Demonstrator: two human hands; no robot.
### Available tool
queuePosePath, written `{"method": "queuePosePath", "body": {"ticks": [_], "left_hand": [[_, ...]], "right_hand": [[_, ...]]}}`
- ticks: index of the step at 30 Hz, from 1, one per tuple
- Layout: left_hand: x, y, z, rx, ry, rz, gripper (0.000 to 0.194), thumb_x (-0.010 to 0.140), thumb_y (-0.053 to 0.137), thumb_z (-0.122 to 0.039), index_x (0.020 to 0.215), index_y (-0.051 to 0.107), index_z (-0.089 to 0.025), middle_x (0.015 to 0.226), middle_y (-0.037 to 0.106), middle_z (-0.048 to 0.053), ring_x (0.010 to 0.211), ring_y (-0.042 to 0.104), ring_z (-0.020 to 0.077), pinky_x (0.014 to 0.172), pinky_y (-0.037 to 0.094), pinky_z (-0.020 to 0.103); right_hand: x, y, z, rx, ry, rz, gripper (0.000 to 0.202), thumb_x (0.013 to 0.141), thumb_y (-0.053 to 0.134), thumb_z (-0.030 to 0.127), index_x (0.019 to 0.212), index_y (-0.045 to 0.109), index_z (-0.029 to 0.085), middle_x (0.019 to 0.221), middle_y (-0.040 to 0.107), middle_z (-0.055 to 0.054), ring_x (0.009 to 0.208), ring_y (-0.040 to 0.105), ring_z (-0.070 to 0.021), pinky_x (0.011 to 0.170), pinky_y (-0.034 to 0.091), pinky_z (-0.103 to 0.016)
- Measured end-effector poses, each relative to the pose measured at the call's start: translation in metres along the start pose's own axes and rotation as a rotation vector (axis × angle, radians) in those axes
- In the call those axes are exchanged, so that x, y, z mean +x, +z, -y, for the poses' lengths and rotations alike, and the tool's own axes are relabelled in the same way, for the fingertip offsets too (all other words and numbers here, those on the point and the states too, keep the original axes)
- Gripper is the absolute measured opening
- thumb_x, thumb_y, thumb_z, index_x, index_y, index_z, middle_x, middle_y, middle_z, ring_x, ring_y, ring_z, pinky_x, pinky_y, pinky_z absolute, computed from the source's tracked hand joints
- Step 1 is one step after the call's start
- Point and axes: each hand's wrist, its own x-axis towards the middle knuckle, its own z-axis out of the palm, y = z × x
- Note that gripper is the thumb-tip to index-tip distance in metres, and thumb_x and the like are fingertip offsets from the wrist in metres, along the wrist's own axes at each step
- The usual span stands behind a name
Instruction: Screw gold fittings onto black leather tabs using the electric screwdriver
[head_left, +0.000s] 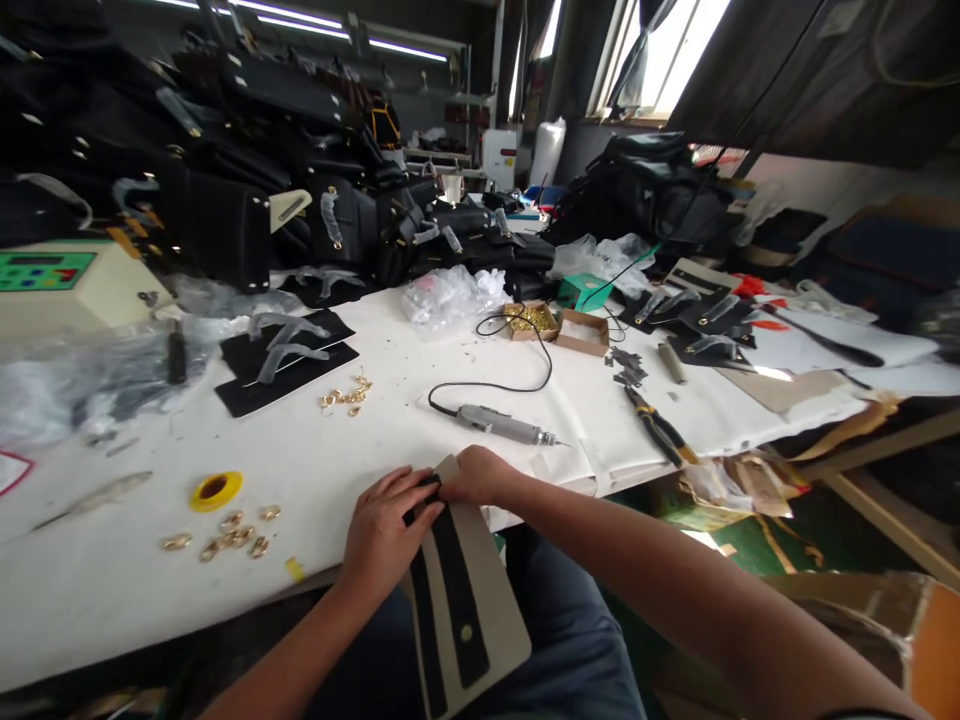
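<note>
A beige panel point(495, 605) with two black strips and a round stud near its lower end slants from the table edge down over my lap. My left hand point(386, 530) grips its upper left part, fingers bent over the black strips and thumb lying across them. At the top right corner, my right hand point(480, 475) pinches the panel; its fingertips are partly hidden. Just beyond my hands lies a grey electric screwdriver point(506, 425) with a thin bit and a black cord. Gold-coloured metal fittings point(236, 537) and a yellow tape roll point(215, 490) sit to the left.
Black panels point(289, 365) with plastic-wrapped handles lie at left, near more gold fittings point(349, 395). Farther back stand a small box of brass parts point(531, 320) and an open carton point(583, 332). Pliers point(660, 425) rest at the right edge. Black bags point(225, 220) are piled behind.
</note>
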Motion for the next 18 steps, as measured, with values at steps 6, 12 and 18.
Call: {"method": "queuePosePath", "body": {"ticks": [6, 12, 18], "left_hand": [[-0.001, 0.004, 0.007, -0.002, 0.041, -0.031, 0.024, 0.097, 0.069, -0.040, 0.115, 0.082, -0.030, 0.127, 0.080, 0.003, 0.124, 0.070, 0.0331, 0.106, 0.059, 0.054], [0.001, -0.001, 0.003, -0.007, 0.019, -0.011, 0.022, 0.095, 0.071, -0.036, 0.113, 0.082, -0.030, 0.126, 0.080, 0.002, 0.124, 0.070, 0.0333, 0.104, 0.060, 0.055], [-0.002, -0.002, 0.000, 0.001, 0.000, -0.021, 0.021, 0.093, 0.075, -0.035, 0.112, 0.082, -0.031, 0.127, 0.080, 0.002, 0.124, 0.070, 0.0342, 0.102, 0.060, 0.056]], "right_hand": [[0.006, 0.006, -0.006, 0.081, 0.021, -0.025, 0.023, 0.084, 0.072, 0.033, 0.091, 0.079, 0.012, 0.085, 0.079, -0.011, 0.077, 0.074, -0.0202, 0.054, 0.045, -0.022], [-0.005, 0.010, -0.016, 0.118, -0.007, -0.215, 0.028, 0.082, 0.076, 0.041, 0.092, 0.080, 0.015, 0.086, 0.080, -0.009, 0.081, 0.074, -0.0212, 0.060, 0.047, -0.023], [-0.013, -0.061, -0.068, 0.140, 0.007, -0.500, 0.034, 0.098, 0.056, 0.044, 0.110, 0.079, 0.022, 0.083, 0.080, -0.001, 0.073, 0.073, -0.0122, 0.064, 0.049, -0.019]]}}
